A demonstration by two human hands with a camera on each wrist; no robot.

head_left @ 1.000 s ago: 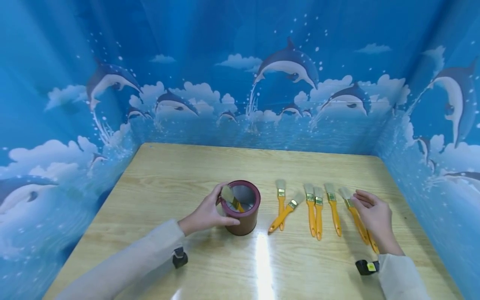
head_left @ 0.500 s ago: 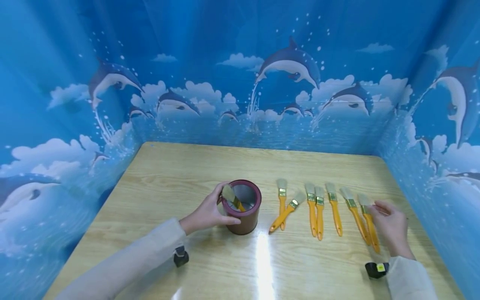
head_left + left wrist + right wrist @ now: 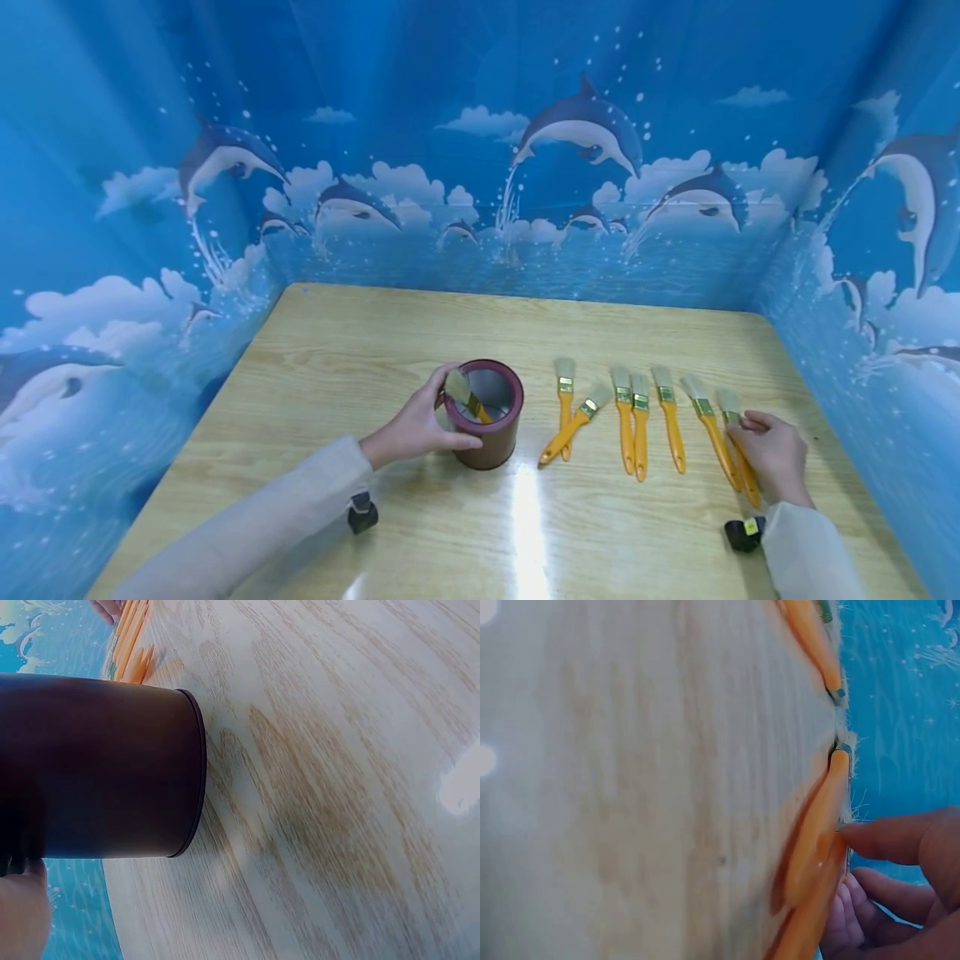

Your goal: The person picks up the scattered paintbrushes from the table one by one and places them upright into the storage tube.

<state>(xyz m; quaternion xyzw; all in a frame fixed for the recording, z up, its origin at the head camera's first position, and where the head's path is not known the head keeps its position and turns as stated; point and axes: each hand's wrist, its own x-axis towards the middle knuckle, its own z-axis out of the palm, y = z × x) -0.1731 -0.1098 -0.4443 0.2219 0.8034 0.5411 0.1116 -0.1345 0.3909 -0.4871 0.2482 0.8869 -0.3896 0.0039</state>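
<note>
A dark red paint can (image 3: 491, 450) stands upright on the table, its dark side wall filling the left of the left wrist view. My left hand (image 3: 412, 429) grips its left side, thumb in front and fingers behind. Inside the can leans a paintbrush (image 3: 458, 387), bristles up at the left rim. My right hand (image 3: 772, 452) is at the rightmost paintbrush (image 3: 748, 481), which lies flat with its yellow-orange handle towards me. In the right wrist view, the fingertips (image 3: 849, 834) pinch that brush around the upper handle. Another paintbrush (image 3: 712, 433) lies close on its left.
Several more yellow-handled paintbrushes lie between can and right hand; one slanted paintbrush (image 3: 573, 427) crosses over an upright-lying one. A pair stands close together (image 3: 632, 425), with a single paintbrush (image 3: 670, 421) beside them. Blue dolphin curtains (image 3: 480, 250) border the wooden table (image 3: 360, 333).
My right hand has moved from above the second brush from the right across to the rightmost one, then down and left onto its handle. The left hand and can have stayed put.
</note>
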